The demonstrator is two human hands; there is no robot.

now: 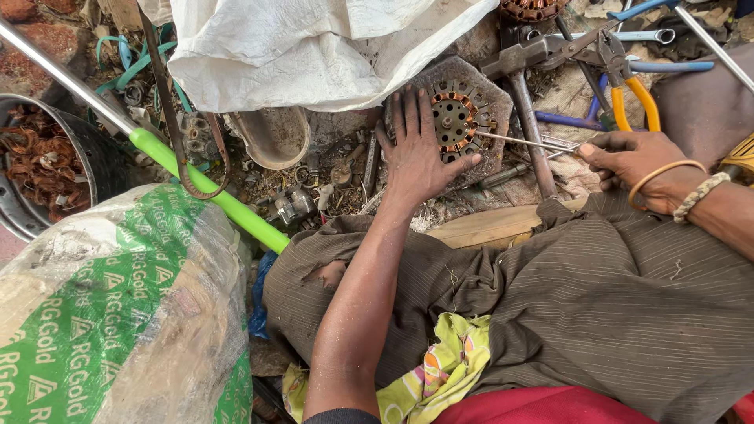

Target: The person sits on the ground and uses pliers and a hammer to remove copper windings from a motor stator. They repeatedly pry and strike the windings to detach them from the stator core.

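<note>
The left hand (420, 153) lay flat and open on a round motor core (455, 122) on the ground. The right hand (628, 161) pinched a thin rod (522, 141), pointing leftward into the core.

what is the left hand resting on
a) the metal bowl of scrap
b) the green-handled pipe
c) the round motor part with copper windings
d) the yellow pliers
c: the left hand lies flat, fingers spread, on the round motor part, whose copper windings show beside the fingers, while the right hand pokes a thin metal rod toward it.
</note>
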